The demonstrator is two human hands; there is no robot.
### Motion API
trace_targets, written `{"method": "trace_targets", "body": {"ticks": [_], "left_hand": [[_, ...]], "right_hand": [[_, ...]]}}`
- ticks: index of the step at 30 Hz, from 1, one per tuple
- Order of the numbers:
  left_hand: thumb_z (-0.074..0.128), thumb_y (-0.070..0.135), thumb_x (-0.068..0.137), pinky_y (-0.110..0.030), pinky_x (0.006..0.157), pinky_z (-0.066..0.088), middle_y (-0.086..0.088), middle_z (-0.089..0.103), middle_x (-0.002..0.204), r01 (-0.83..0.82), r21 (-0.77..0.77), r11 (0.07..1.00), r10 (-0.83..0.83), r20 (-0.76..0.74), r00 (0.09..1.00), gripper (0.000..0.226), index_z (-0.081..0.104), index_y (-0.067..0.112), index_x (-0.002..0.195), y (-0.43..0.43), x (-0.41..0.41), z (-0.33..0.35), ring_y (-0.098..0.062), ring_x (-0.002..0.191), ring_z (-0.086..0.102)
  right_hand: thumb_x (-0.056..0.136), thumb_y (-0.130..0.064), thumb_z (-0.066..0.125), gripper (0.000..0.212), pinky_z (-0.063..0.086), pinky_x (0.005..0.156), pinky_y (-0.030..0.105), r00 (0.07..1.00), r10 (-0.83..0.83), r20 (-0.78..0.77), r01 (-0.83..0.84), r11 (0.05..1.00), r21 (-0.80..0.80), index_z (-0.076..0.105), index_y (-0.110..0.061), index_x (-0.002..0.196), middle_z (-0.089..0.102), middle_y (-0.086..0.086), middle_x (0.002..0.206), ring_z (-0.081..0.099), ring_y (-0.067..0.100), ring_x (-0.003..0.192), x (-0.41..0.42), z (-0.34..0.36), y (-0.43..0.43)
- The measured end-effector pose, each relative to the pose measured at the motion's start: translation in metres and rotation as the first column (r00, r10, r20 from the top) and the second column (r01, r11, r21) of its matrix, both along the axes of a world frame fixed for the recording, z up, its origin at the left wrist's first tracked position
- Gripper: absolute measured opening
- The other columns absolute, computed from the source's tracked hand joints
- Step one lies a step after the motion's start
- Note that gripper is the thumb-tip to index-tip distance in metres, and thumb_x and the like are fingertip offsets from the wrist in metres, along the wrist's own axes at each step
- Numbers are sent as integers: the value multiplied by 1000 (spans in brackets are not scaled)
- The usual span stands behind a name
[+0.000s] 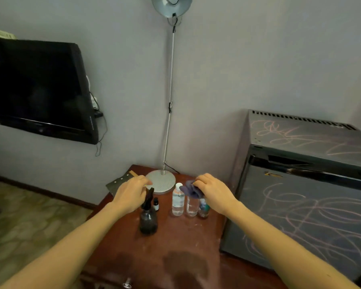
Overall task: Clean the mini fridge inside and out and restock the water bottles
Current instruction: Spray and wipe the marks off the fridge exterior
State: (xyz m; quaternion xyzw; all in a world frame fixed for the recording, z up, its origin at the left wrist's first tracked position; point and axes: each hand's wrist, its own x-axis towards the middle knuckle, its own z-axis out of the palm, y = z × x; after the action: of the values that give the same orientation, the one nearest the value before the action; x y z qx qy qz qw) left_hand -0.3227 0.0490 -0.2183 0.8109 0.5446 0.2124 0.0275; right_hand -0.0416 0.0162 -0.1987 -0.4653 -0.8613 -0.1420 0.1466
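A dark mini fridge (pixel 313 205) stands at the right with its door closed; pink scribbles cover its top and front. On the reddish wooden table (pixel 175 243) stand a dark spray bottle (pixel 148 217), a tiny dropper bottle (pixel 156 204) and three small water bottles (pixel 178 202), the right two partly hidden. My right hand (pixel 214 191) grips a crumpled blue-grey cloth (pixel 189 190) above those bottles. My left hand (pixel 131 193) hovers beside the sprayer's trigger head, fingers curled; nothing shows in it.
A floor lamp's round base (pixel 163 181) sits at the table's back, its pole rising up the wall. A dark perforated folder (pixel 119 182) lies at the back left corner. A black TV (pixel 40 90) hangs on the left wall. Patterned floor is at left.
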Motion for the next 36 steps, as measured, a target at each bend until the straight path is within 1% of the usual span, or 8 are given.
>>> {"method": "trace_targets", "body": {"ticks": [7, 12, 15, 17, 20, 24, 30, 36], "left_hand": [[47, 8, 91, -30, 90, 50, 7, 60, 124, -98, -125, 987, 110, 98, 989, 36, 60, 23, 121, 10, -31, -70, -14, 112, 58], [45, 5, 91, -30, 91, 49, 5, 59, 126, -103, -168, 980, 123, 110, 986, 39, 58, 22, 124, 23, -38, -110, -15, 115, 55], [46, 7, 91, -30, 93, 48, 4, 56, 130, -140, -225, 964, 168, 114, 979, 40, 54, 20, 128, 34, -44, -132, -15, 116, 54], [48, 11, 91, -30, 96, 47, 4, 51, 134, -147, -289, 946, 182, 98, 978, 42, 50, 19, 132, 39, -47, -150, -15, 119, 52], [53, 19, 91, -30, 100, 45, 4, 43, 140, -147, -400, 905, 187, 62, 980, 49, 41, 20, 138, 41, -44, -172, -15, 124, 47], [66, 20, 84, -28, 98, 43, 4, 42, 140, -107, -499, 860, 212, 160, 964, 61, 38, 22, 137, 46, -30, -186, -14, 126, 46], [73, 22, 78, -32, 98, 42, 5, 49, 134, -44, -535, 844, 267, 347, 899, 67, 40, 25, 136, 66, -9, -194, -16, 123, 49], [74, 25, 79, -25, 87, 41, 12, 60, 112, -29, -483, 875, 343, 577, 742, 47, 54, 29, 122, 82, 6, -198, -5, 106, 53]], "right_hand": [[83, -19, 67, 20, 52, 77, 27, 987, -157, -45, 139, 951, -276, 65, -19, 103, 65, 0, 108, 61, 19, 95, -15, -83, 30], [40, -23, 93, 53, 56, 66, 25, 959, -272, 76, 282, 917, -282, 70, -25, 88, 71, -6, 90, 69, 15, 79, -21, -120, 51], [30, -18, 94, 64, 58, 64, 26, 942, -336, -1, 325, 910, -257, 75, -20, 90, 73, -2, 90, 71, 17, 80, -27, -143, 55], [38, -13, 93, 63, 59, 68, 28, 926, -378, 16, 360, 869, -338, 75, -19, 98, 72, 0, 99, 70, 19, 89, -35, -168, 46], [86, -10, 58, 61, 40, 106, 36, 940, -275, 202, 340, 691, -638, 40, -23, 143, 36, 4, 150, 37, 24, 137, -40, -218, 19], [93, -8, 44, 65, 26, 115, 41, 954, -151, 258, 299, 493, -817, 20, -30, 150, 6, -3, 160, 12, 21, 147, -40, -251, -3], [94, -13, 44, 57, 25, 116, 30, 964, -196, 180, 256, 498, -828, 30, -26, 148, 15, 0, 159, 21, 20, 145, -30, -249, 9], [93, -8, 46, 59, 23, 115, 29, 969, -171, 179, 239, 461, -855, 31, -20, 148, 15, 0, 159, 21, 20, 145, -20, -255, 19]]}}
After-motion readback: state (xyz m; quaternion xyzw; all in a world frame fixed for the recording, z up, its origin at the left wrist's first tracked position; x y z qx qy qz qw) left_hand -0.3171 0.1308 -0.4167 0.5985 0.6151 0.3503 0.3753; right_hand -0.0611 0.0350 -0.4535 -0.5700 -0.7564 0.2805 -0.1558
